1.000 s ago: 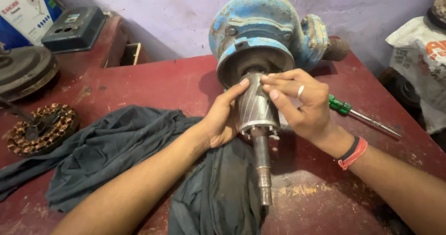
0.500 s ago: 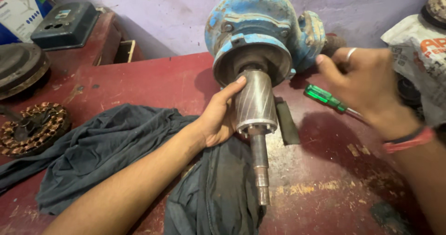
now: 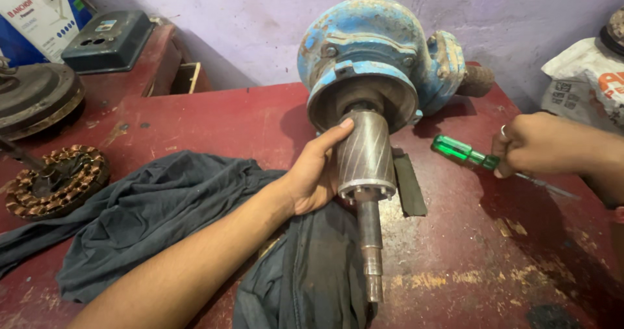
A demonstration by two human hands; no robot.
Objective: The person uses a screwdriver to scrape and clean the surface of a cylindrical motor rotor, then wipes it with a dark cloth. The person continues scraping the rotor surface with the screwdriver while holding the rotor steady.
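Rotor point(image 3: 365, 155), a grey steel cylinder with slanted grooves, is what we take as our landmark: it sticks out of the round mouth of the blue pump housing point(image 3: 377, 49) and points toward us, its thin shaft point(image 3: 371, 248) running on from its near end over the red table point(image 3: 214, 124). Our left hand point(image 3: 316, 173) is cupped against the left side of the rotor, thumb stretched up along the metal and palm pressed to it; how far the fingers wrap underneath we cannot tell. To the right of the rotor, well apart from it, our right hand point(image 3: 543, 145) is closed round a screwdriver point(image 3: 465, 152), whose green handle points back toward the rotor while its metal blade sticks out past the hand on the far side. Just beside the rotor on the right, a dark flat strip point(image 3: 409, 184) lies on the table. Left of the rotor and under the shaft spreads a dark grey cloth point(image 3: 149, 218). Farther left of the rotor lies a ring of copper windings point(image 3: 55, 181), beyond it a round dark metal cover point(image 3: 36, 98), and behind these a dark box point(image 3: 110, 39).
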